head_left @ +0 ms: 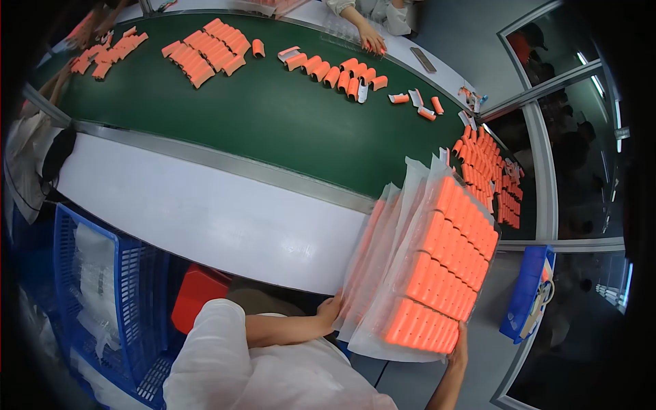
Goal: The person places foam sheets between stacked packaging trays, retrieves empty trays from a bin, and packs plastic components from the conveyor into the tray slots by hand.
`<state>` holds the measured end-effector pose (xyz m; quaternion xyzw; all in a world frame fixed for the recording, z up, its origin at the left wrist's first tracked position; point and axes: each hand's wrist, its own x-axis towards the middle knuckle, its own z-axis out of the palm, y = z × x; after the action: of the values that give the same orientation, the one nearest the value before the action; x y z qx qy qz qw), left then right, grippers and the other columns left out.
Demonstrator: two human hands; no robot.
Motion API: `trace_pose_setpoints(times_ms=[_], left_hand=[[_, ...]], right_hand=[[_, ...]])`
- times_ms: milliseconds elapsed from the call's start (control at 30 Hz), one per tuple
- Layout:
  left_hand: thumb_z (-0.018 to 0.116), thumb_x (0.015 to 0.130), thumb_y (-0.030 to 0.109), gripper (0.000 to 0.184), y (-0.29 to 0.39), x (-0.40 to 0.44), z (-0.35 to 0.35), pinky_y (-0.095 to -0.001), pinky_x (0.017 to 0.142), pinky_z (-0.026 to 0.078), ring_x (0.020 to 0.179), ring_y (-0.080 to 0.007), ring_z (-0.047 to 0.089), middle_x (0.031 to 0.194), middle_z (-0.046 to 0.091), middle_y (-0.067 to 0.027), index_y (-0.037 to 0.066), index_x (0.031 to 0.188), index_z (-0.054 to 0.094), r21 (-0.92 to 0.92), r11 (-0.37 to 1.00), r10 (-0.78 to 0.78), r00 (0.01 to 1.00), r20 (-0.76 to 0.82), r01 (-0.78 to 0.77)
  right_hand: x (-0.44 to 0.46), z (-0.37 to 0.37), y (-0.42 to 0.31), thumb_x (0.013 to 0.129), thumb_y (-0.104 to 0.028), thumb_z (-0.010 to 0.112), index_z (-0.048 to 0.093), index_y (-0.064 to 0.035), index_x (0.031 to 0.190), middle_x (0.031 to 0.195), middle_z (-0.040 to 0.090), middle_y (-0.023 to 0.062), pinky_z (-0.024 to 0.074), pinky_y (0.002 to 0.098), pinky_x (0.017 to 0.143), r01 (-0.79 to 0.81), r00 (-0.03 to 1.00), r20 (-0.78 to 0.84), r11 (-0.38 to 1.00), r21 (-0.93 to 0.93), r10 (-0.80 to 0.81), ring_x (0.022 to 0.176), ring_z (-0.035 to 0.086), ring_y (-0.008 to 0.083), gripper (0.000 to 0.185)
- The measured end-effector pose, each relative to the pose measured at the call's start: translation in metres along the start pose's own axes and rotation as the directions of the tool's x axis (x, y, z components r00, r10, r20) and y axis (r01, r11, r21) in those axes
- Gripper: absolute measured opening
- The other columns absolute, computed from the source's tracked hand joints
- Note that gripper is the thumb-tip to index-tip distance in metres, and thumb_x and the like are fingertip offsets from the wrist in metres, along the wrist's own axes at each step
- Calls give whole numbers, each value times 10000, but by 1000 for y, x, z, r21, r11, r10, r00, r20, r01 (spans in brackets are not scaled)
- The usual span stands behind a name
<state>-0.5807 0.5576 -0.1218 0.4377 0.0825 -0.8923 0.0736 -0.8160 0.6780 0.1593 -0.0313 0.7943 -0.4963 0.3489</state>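
Head view: gripping a stack of trays (445, 266) between both hands, with left forearm bent across the waist and left hand (329, 312) curled at the near left edge, fingertips hidden. At the near right corner, curled around the edge with right hand (461, 344), wrist below; cannot tell the exact finger spread. Tilted beside the white ledge (225, 212), orange-filled face turned right, long axis running steeply up toward upper right.
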Motion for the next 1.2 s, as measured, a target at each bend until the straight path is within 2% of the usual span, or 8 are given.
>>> trace_pose_setpoints(times_ms=[200, 300, 500, 767, 800, 900, 1067, 1200], left_hand=[[551, 957, 561, 534, -22, 12, -20, -323, 747, 521, 830, -147, 609, 938, 651, -49, 42, 995, 670, -22, 985, 172, 985, 6, -172], [544, 963, 543, 514, -33, 15, -19, -322, 746, 522, 827, -147, 609, 937, 650, -48, 44, 1002, 661, -45, 970, 241, 970, 7, -241], [532, 976, 507, 474, -58, 80, 70, -319, 742, 524, 820, -147, 610, 934, 647, -46, 48, 1018, 644, -152, 902, 411, 912, 5, -405], [516, 992, 458, 420, 33, 103, 172, -316, 738, 526, 812, -148, 611, 929, 643, -43, 54, 1039, 621, -313, 720, 652, 758, -1, -620], [514, 994, 452, 413, 40, 104, 172, -315, 737, 527, 811, -148, 611, 929, 643, -43, 54, 1041, 618, -335, 694, 677, 736, 2, -637], [508, 1000, 433, 393, 54, 108, 178, -314, 736, 527, 808, -148, 611, 927, 642, -41, 56, 1049, 609, -411, 605, 751, 660, 12, -682], [498, 1010, 403, 360, 83, 131, 210, -312, 733, 529, 802, -149, 612, 925, 639, -40, 60, 1062, 595, -527, 472, 836, 548, 13, -707], [490, 1019, 379, 334, 113, 147, 237, -310, 731, 530, 798, -149, 612, 922, 637, -38, 63, 1072, 583, -612, 404, 864, 503, 11, -680]], right_hand=[[37, 19, -27, 890, -359, 659, 394, 8, 1437, 1405, 511, 143, 453, 390, 1044, -26, 981, 191, 996, -85, 42, 1259, 536, 253, 710], [71, 53, -74, 874, -295, 671, 381, 23, 1457, 1427, 501, 132, 426, 371, 1070, 99, 849, 528, 990, -95, -34, 1296, 508, 235, 725], [159, 126, -172, 867, -278, 670, 354, 14, 1484, 1456, 474, 140, 408, 334, 1088, 301, 560, 828, 927, -223, 17, 1303, 503, 210, 752], [188, 219, -261, 806, -429, 752, 581, -57, 1299, 1315, 562, 92, 450, 297, 1031, 562, 496, 865, 733, -383, 72, 1196, 560, 153, 641], [194, 225, -266, 778, -497, 760, 545, -59, 1358, 1369, 534, 109, 435, 295, 1036, 592, 495, 867, 706, -389, 62, 1230, 542, 173, 758], [194, 246, -286, 682, -650, 767, 451, -43, 1452, 1439, 486, 146, 402, 313, 1057, 714, 488, 872, 563, -417, 27, 1288, 505, 232, 1030], [219, 281, -321, 749, -708, 694, 576, -62, 1352, 1341, 573, 131, 392, 362, 1077, 880, 410, 912, 276, -386, -29, 1222, 552, 211, 891], [234, 290, -328, 770, -717, 669, 719, -18, 1137, 1187, 653, 165, 429, 333, 999, 917, 361, 878, -50, -395, -314, 1150, 585, 214, 791]])
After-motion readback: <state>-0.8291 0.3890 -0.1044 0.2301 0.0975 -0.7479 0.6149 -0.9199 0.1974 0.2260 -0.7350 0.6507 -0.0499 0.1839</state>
